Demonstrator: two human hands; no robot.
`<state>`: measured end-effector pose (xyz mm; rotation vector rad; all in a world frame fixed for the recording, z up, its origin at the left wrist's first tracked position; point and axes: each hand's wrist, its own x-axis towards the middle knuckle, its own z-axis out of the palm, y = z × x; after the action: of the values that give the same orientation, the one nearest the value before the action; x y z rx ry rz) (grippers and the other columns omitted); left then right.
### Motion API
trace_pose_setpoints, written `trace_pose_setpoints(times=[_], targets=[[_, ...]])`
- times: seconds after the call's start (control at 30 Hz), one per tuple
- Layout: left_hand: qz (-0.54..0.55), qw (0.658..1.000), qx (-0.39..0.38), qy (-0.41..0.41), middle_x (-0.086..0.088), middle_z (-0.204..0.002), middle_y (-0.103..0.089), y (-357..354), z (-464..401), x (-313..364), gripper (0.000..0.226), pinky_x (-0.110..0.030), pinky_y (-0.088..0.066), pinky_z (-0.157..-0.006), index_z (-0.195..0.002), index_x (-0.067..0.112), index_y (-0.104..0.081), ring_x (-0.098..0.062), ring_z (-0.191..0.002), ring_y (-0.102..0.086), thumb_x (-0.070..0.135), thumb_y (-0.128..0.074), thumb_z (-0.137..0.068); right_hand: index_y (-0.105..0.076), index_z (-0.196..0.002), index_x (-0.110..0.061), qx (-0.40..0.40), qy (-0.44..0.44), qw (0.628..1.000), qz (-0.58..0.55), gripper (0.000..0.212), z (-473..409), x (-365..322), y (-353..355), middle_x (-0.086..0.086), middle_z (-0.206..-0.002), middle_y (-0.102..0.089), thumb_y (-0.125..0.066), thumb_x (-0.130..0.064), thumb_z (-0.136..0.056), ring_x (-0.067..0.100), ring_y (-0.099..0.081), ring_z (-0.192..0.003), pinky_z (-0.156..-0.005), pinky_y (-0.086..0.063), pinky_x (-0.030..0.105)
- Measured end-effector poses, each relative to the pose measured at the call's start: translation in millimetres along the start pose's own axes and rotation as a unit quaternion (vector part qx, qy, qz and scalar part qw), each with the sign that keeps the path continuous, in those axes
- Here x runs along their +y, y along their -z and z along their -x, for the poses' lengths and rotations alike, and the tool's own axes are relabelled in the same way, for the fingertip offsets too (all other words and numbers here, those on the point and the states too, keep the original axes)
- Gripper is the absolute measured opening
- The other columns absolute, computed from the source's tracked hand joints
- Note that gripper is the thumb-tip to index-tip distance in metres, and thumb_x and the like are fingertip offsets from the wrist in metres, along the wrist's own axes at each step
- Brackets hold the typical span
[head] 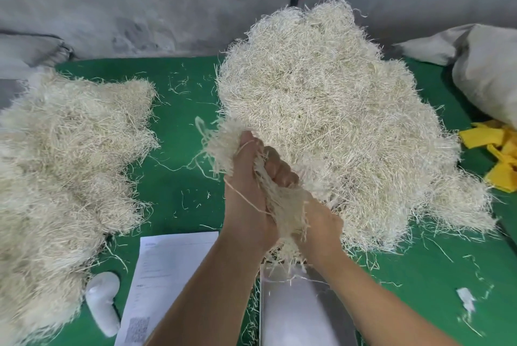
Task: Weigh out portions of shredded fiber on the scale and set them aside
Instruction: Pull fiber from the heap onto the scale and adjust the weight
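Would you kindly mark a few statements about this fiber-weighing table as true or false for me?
1. Both hands grip one clump of fiber. True: the left hand and right hand close round it.
2. The scale pan is heaped with fiber. False: only a few strands lie on it.
3. The big fiber pile lies right of the hands. True.
4. The table cover is blue. False: it is green.
5. The printed sheet lies left of the scale pan. True.

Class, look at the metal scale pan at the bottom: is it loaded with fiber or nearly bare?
Nearly bare: the scale pan shows shiny metal with only stray strands at its far edge.
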<state>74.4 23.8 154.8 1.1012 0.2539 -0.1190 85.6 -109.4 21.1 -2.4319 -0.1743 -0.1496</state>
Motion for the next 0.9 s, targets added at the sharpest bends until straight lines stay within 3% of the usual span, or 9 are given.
trace_pose_setpoints(times=[0.07, 0.17, 0.3, 0.4, 0.53, 0.6, 0.67, 0.77, 0.9], targets=[[0.188, 0.981, -0.012, -0.053, -0.005, -0.059, -0.037, 6.8, -2.2, 8.2, 0.037, -0.023, -0.037, -0.05, -0.075, 0.016, -0.039, -0.016, -0.049, -0.036, 0.034, -0.037, -0.108, -0.065, -0.126, -0.017, -0.036, -0.094, 0.995, -0.012, 0.042, -10.5, 14.3, 2.2, -0.001, -0.11, -0.064, -0.07, -0.005, -0.086, 0.013, -0.059, -0.088, -0.081, -0.05, 0.018], [0.221, 0.965, -0.061, -0.126, 0.006, -0.056, -0.047, 27.3, -12.0, 13.3, 0.023, -0.023, -0.042, -0.048, -0.08, 0.021, -0.048, -0.009, -0.045, -0.042, 0.033, -0.057, -0.098, -0.054, -0.143, -0.01, -0.034, -0.153, 0.986, -0.055, 0.06, -28.5, 27.5, 21.6, 0.004, -0.125, -0.054, -0.069, 0.004, -0.086, 0.011, -0.053, -0.098, -0.082, -0.046, 0.012], [-0.213, 0.973, -0.002, -0.093, -0.016, -0.082, -0.066, 57.6, -32.1, 0.3, 0.078, -0.049, -0.059, -0.076, -0.116, 0.002, -0.057, -0.044, -0.074, -0.061, 0.06, -0.082, -0.07, -0.061, -0.107, -0.031, -0.011, -0.187, 0.956, -0.227, 0.045, -45.7, 20.4, 57.8, 0.001, -0.085, -0.072, -0.061, 0.011, -0.089, 0.013, -0.066, -0.057, -0.052, -0.057, 0.047], [-0.591, 0.79, -0.155, -0.064, -0.006, -0.131, -0.066, 72.4, -37.6, -18.2, 0.119, -0.043, -0.053, -0.105, -0.147, 0.02, -0.035, -0.022, -0.11, -0.069, 0.085, -0.074, -0.055, -0.058, -0.108, -0.038, -0.044, -0.057, 0.991, -0.116, 0.058, -57.1, 24.5, 77.2, -0.004, -0.078, -0.071, -0.071, 0.012, -0.081, 0.009, -0.063, -0.048, -0.041, -0.05, 0.042], [-0.81, 0.564, -0.108, -0.119, 0.001, -0.105, -0.072, 93.8, -61.1, -36.8, 0.081, -0.036, -0.064, -0.072, -0.15, 0.027, -0.03, -0.015, -0.079, -0.067, 0.045, -0.077, -0.087, -0.061, -0.129, -0.041, -0.158, 0.05, 0.978, 0.123, 0.057, -62.3, 31.4, 88.2, -0.017, -0.086, -0.073, -0.087, -0.036, -0.079, -0.006, -0.061, -0.056, -0.053, -0.05, 0.018], [-0.823, 0.551, -0.056, -0.127, 0.002, -0.1, -0.072, 100.4, -71.0, -33.3, 0.056, -0.034, -0.064, -0.07, -0.142, 0.028, -0.046, -0.015, -0.079, -0.069, 0.032, -0.073, -0.094, -0.057, -0.139, -0.039, -0.214, 0.043, 0.963, 0.155, 0.072, -59.9, 37.3, 86.5, -0.011, -0.108, -0.076, -0.072, -0.071, -0.076, -0.008, -0.064, -0.067, -0.078, -0.059, 0.028], [-0.83, 0.542, -0.031, -0.127, 0.004, -0.106, -0.074, 102.8, -74.0, -29.3, 0.044, -0.035, -0.063, -0.074, -0.136, 0.031, -0.056, -0.016, -0.089, -0.073, 0.032, -0.072, -0.095, -0.055, -0.144, -0.035, -0.249, 0.029, 0.956, 0.154, 0.086, -55.3, 43.3, 80.3, -0.021, -0.084, -0.076, -0.062, -0.083, -0.072, -0.01, -0.059, -0.056, -0.078, -0.057, 0.029], [-0.817, 0.56, -0.012, -0.139, 0.008, -0.104, -0.074, 100.9, -73.5, -29.4, 0.033, -0.031, -0.058, -0.071, -0.129, 0.032, -0.063, -0.014, -0.087, -0.072, 0.032, -0.068, -0.097, -0.059, -0.14, -0.039, -0.205, 0.037, 0.954, 0.216, 0.054, -56.6, 45.1, 68.5, -0.013, -0.05, -0.058, -0.071, -0.056, -0.09, -0.005, -0.053, -0.045, -0.048, -0.041, 0.018], [-0.777, 0.624, -0.068, -0.05, 0.006, -0.077, -0.067, 87.7, -56.2, -40.7, 0.013, -0.02, -0.05, -0.052, -0.104, 0.018, -0.061, -0.009, -0.061, -0.063, 0.031, -0.062, -0.1, -0.056, -0.14, -0.032, -0.144, -0.079, 0.952, 0.258, 0.057, -70.9, 49.8, 62.7, -0.011, -0.071, -0.063, -0.066, -0.009, -0.088, 0.009, -0.059, -0.053, -0.045, -0.047, 0.024]])
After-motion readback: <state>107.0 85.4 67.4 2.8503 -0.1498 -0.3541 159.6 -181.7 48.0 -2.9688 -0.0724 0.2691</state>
